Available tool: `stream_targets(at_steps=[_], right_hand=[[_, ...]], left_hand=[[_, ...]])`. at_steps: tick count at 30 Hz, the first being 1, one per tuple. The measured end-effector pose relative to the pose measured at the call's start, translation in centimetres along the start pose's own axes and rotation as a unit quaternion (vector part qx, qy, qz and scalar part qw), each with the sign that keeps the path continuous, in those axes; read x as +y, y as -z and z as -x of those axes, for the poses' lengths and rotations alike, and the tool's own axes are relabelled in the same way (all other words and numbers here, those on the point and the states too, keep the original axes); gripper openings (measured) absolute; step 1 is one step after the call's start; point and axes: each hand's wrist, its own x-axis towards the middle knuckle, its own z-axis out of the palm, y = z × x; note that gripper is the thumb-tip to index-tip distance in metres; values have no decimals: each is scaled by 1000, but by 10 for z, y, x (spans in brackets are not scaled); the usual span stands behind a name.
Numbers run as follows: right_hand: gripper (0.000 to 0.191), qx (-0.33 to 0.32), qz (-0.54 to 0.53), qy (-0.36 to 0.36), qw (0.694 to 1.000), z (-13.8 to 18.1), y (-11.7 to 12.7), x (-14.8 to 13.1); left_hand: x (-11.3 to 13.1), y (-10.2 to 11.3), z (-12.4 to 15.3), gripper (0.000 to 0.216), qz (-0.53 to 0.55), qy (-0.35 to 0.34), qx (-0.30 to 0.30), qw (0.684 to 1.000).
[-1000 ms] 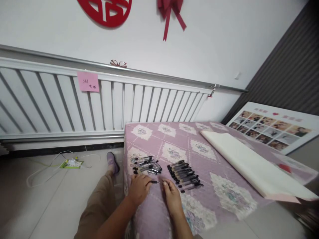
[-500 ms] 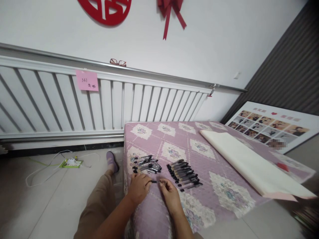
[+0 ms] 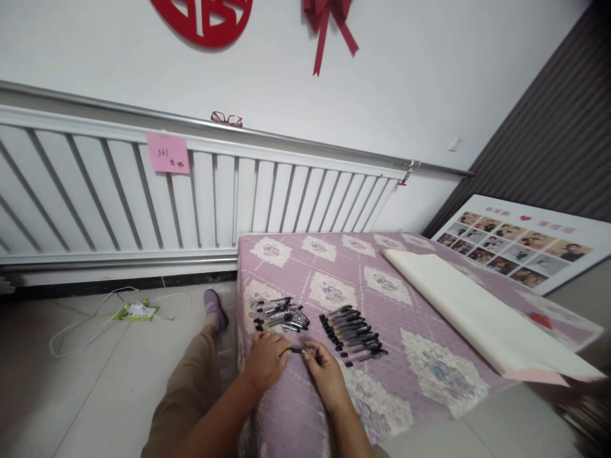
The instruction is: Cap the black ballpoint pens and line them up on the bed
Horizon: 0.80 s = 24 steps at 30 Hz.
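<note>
My left hand (image 3: 264, 362) and my right hand (image 3: 324, 372) meet at the near edge of a pink patterned bed cover (image 3: 382, 299). Between their pinched fingertips is one black pen (image 3: 296, 350), held at both ends. Just beyond my left hand lies a loose heap of black pens (image 3: 279, 313). To the right of it, a neat row of black pens (image 3: 353, 336) lies side by side, close to my right hand.
A long cream paper roll (image 3: 482, 318) lies across the right of the bed. A white radiator (image 3: 191, 191) with a pink note (image 3: 167, 154) lines the wall; glasses (image 3: 226, 119) rest on its rail. A photo board (image 3: 520, 245) leans at right. Cables (image 3: 95, 318) lie on the floor.
My right hand has moved left, its fingertips closing onto the free end of the pen held by my left hand. The view shifted slightly.
</note>
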Motion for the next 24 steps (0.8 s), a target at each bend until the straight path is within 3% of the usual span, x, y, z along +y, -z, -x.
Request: stream_targets(at_steps=[24], right_hand=[[21,-10,100,45,994,3,-6,-16]], left_hand=[[2,4,0,24,6,8,-7,1000]])
